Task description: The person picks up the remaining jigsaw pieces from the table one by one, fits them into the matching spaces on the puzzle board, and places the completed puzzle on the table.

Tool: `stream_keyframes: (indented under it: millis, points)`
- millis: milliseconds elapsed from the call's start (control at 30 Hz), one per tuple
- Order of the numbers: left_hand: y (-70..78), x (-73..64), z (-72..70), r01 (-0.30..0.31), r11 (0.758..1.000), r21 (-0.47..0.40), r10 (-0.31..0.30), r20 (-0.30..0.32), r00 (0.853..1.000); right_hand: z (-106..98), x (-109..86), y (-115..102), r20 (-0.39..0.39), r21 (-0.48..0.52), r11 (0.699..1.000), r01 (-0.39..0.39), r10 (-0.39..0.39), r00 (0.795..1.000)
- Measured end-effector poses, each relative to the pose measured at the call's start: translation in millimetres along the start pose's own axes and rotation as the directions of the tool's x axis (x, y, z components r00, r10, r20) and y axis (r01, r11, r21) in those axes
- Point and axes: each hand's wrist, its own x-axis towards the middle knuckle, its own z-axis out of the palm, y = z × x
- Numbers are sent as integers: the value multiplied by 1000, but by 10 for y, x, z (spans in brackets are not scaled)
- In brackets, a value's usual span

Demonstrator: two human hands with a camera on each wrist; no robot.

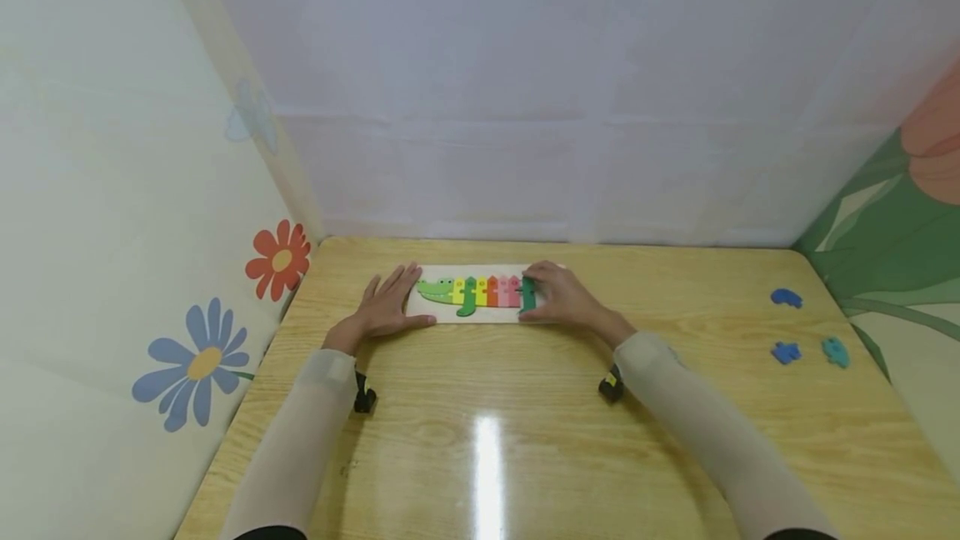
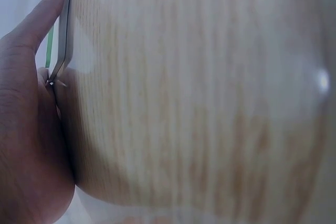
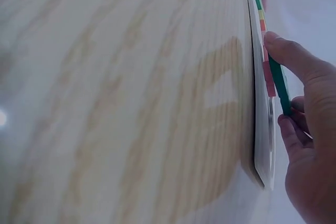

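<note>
A white puzzle board (image 1: pixel 442 317) lies near the back of the table, bearing a colourful crocodile puzzle (image 1: pixel 468 292) with its green head at the left. My left hand (image 1: pixel 386 308) rests at the board's left end, fingers spread and thumb along the near edge. My right hand (image 1: pixel 562 298) pinches a dark green puzzle piece (image 3: pixel 278 80) between thumb and fingers. In the right wrist view that piece is tilted over the board, beside the red and pink pieces (image 3: pixel 269 80). In the head view my fingers cover part of it.
At the table's right side lie a dark blue puzzle piece (image 1: pixel 786 297), a blue piece (image 1: pixel 786 352) and a teal piece (image 1: pixel 835 352). The wooden table (image 1: pixel 435 440) meets a pale curtain (image 1: pixel 480 107) behind the board, with flowered panels on both sides.
</note>
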Motion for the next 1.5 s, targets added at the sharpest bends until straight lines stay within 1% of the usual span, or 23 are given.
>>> stream_keyframes:
  millis: [200,600,867,1033,1133,1300,1400,1500]
  points:
    - [75,-52,-54,-14,1000,-15,13,-8,1000,12,15,-3,14,-15,1000,-6,6,1000]
    - [64,-30,-44,1,1000,9,-1,-9,1000,29,58,0,49,-43,999,-18,20,999]
    - [85,-17,-63,20,999,37,-20,11,1000,6,61,-18,61,-41,999,-27,29,998]
    - [104,-31,-56,20,1000,24,-20,11,1000,16,48,-18,82,-47,998,-37,41,996]
    - [96,-32,-45,12,1000,10,-12,9,1000,19,42,-17,97,-62,997,-38,44,994]
    - [64,-33,-21,-6,1000,-15,6,-9,1000,7,49,-28,99,-63,998,-30,36,994]
    - [67,-30,-30,-5,1000,-15,5,-12,1000,3,60,-31,105,-62,998,-32,39,994]
    - [80,-28,-48,6,1000,3,-6,-12,1000,3,71,-32,110,-60,998,-37,43,993]
